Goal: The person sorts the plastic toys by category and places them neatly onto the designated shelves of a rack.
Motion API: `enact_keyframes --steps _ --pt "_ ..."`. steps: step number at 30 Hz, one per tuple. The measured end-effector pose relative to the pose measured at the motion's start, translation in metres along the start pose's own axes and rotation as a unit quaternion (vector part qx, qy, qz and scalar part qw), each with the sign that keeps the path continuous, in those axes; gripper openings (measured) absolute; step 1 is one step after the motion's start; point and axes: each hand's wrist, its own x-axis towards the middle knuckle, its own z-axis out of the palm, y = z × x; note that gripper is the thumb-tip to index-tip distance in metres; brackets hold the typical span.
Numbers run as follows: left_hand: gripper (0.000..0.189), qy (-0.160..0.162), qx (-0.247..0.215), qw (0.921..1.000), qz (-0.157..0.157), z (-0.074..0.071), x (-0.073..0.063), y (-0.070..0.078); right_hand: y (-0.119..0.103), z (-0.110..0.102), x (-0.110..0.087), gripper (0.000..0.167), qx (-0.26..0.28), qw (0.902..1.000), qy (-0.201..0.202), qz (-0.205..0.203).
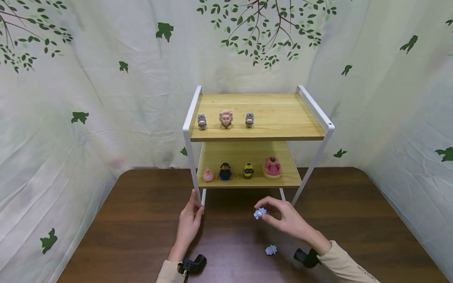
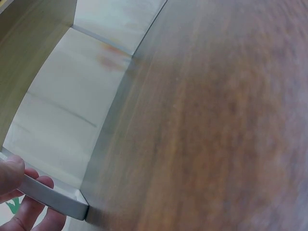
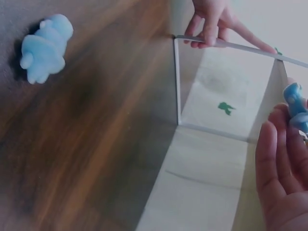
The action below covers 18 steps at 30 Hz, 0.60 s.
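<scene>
A small light-blue figurine [image 1: 260, 213] is pinched between the thumb and fingers of my right hand [image 1: 284, 216], in front of the lower shelf board. In the right wrist view that blue figurine [image 3: 294, 98] shows at the right edge, partly cut off. A second light-blue figurine [image 1: 271, 250] lies on the table below the hand. My left hand [image 1: 189, 224] holds the front left leg [image 1: 192, 169] of the white-framed shelf near its base. The left wrist view shows the thumb on one side of the leg [image 2: 57, 198] and fingers on the other.
Two grey figurines flank a pink figurine [image 1: 225, 119] on the upper board [image 1: 283, 114]. On the lower board [image 1: 244, 149] stand a pink-white duck-like figure [image 1: 208, 175], a dark-haired figure [image 1: 225, 172], a yellow-black one [image 1: 248, 171] and a pink bear [image 1: 272, 168]. Leaf-printed cloth hangs behind.
</scene>
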Motion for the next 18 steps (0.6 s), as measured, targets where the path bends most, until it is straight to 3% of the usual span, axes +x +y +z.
enact_keyframes --steps 5,16,18 --pt "0.103 -0.004 0.002 1.0000 -0.005 0.000 0.000 0.000 -0.005 -0.006 0.002 0.018 0.028 0.9994 0.017 0.012" --pt "0.102 -0.008 0.001 0.9999 -0.012 -0.001 0.000 0.001 -0.013 -0.018 0.007 0.022 -0.001 0.9989 0.044 -0.013" --pt "0.103 -0.007 0.001 0.9999 -0.012 -0.001 0.000 0.001 -0.024 -0.020 0.010 0.022 -0.004 0.9987 0.047 -0.017"
